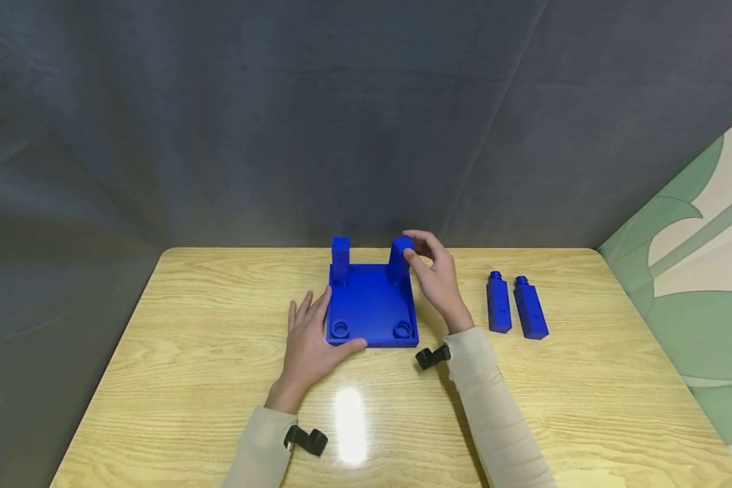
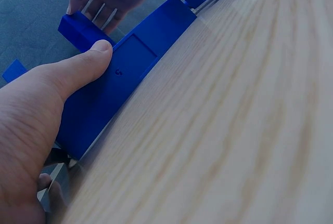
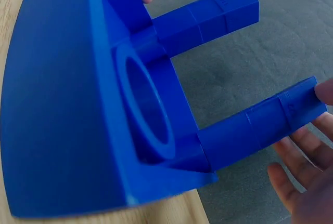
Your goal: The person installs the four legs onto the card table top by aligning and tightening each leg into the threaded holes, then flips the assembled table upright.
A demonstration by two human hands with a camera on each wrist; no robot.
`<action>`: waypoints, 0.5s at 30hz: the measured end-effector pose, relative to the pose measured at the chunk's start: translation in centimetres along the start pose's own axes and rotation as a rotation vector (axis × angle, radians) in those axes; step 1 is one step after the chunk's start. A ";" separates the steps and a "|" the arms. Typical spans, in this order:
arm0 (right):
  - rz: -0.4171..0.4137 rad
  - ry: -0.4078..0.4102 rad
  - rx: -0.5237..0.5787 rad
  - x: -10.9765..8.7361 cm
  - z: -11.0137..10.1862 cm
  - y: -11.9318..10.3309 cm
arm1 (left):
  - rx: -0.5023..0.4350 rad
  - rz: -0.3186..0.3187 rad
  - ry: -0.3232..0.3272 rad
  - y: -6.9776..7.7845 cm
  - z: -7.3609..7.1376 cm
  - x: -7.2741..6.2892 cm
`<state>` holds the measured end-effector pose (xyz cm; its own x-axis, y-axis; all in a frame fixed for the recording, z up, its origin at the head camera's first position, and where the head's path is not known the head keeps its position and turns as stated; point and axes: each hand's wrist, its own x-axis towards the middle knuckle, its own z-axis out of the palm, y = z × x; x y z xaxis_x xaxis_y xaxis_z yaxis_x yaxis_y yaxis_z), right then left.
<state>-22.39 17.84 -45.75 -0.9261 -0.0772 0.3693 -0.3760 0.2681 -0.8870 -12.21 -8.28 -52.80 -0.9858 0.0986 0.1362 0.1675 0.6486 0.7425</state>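
Note:
A square blue tray-like base (image 1: 372,305) lies on the table with its low rim up. Two blue square legs stand at its back corners, the left one (image 1: 340,254) upright, the right one (image 1: 398,261) leaning slightly. My right hand (image 1: 442,281) pinches the top of that right leg between thumb and fingers, also seen in the right wrist view. My left hand (image 1: 311,342) lies spread around the front left corner of the base, its straight thumb against the front wall and its index finger at the left side. Round sockets (image 1: 340,330) show in both front corners.
Two more blue legs with threaded ends, one (image 1: 499,303) nearer and one (image 1: 531,308) farther right, lie on the wooden table (image 1: 207,352) to the right of my right hand. A dark cloth (image 1: 317,122) hangs behind the table. Black camera mounts (image 1: 308,440) sit on both wrists.

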 end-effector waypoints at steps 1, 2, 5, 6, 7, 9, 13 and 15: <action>-0.001 0.007 -0.003 0.0 0.0 0.0 | 0.002 0.001 0.001 0.0 0.0 0.0; -0.005 0.014 -0.005 0.0 0.0 0.0 | 0.003 0.002 0.003 0.0 0.0 0.0; -0.017 0.033 -0.009 0.0 0.0 0.1 | 0.005 0.004 0.007 0.0 0.1 0.0; -0.020 0.039 -0.011 0.0 0.0 0.1 | 0.005 0.005 0.008 0.0 0.1 0.0; -0.024 0.048 -0.015 0.0 0.0 0.0 | 0.005 0.006 0.009 0.0 0.1 0.0; -0.028 0.063 -0.027 0.0 0.0 -0.1 | 0.006 0.006 0.012 0.0 0.1 0.0; -0.025 0.084 -0.055 -0.1 0.1 -0.2 | 0.013 0.010 0.014 0.0 0.1 0.0; -0.021 0.091 -0.070 -0.1 0.1 -0.1 | 0.014 0.009 0.014 0.0 0.1 0.0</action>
<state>-22.27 17.74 -45.68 -0.9103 0.0027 0.4140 -0.3894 0.3337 -0.8585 -12.18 -8.16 -52.85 -0.9838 0.0942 0.1523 0.1763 0.6581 0.7320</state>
